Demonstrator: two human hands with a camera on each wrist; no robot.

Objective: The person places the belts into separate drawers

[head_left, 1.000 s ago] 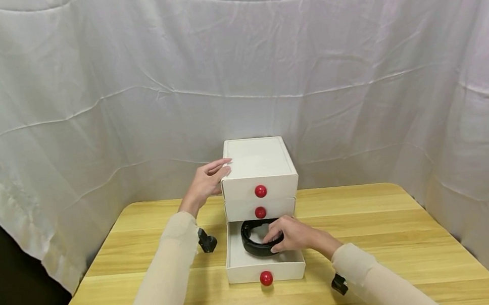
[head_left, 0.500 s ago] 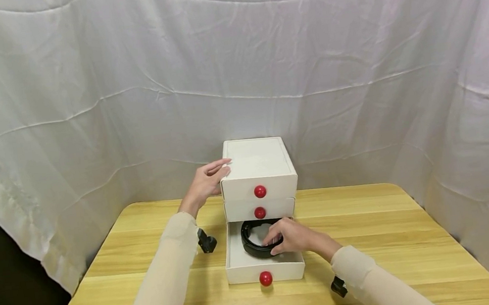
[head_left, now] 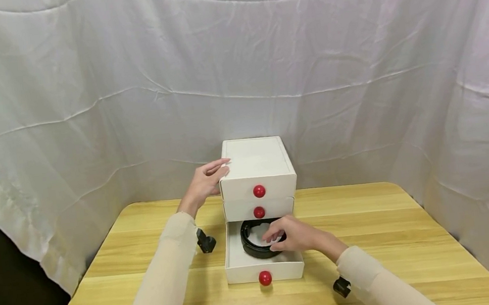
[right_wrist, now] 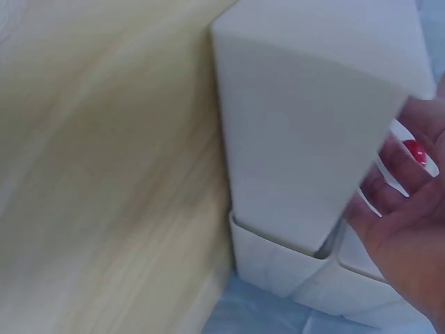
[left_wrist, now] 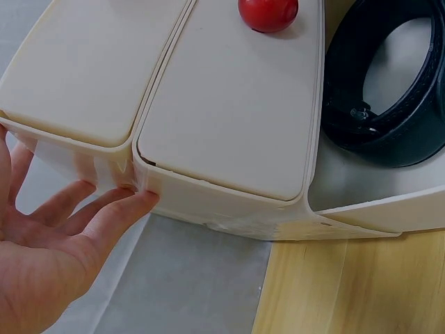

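A white three-drawer box (head_left: pixel 256 164) stands mid-table with its bottom drawer (head_left: pixel 240 270) pulled out. A black coiled band (head_left: pixel 253 245) lies inside the drawer and also fills the right of the left wrist view (left_wrist: pixel 389 104). My right hand (head_left: pixel 284 236) hovers over the band's right side with fingers loosely spread, touching or just above it; the blurred right wrist view shows the palm (right_wrist: pixel 410 209) open beside the box (right_wrist: pixel 313 132). My left hand (head_left: pixel 215 171) presses flat against the box's upper left side, fingers straight (left_wrist: pixel 104 216). Red knobs (head_left: pixel 259 191) mark each drawer front.
The box stands on a wooden table (head_left: pixel 374 238), and white cloth (head_left: pixel 355 83) hangs behind and on both sides. Small black camera mounts show under the left sleeve (head_left: pixel 206 241) and the right sleeve (head_left: pixel 342 286). Bare wood lies left, right and in front of the box.
My right hand's fingers have loosened and spread over the black band, and the forearm has shifted slightly right. The left hand, box and drawer have stayed put.
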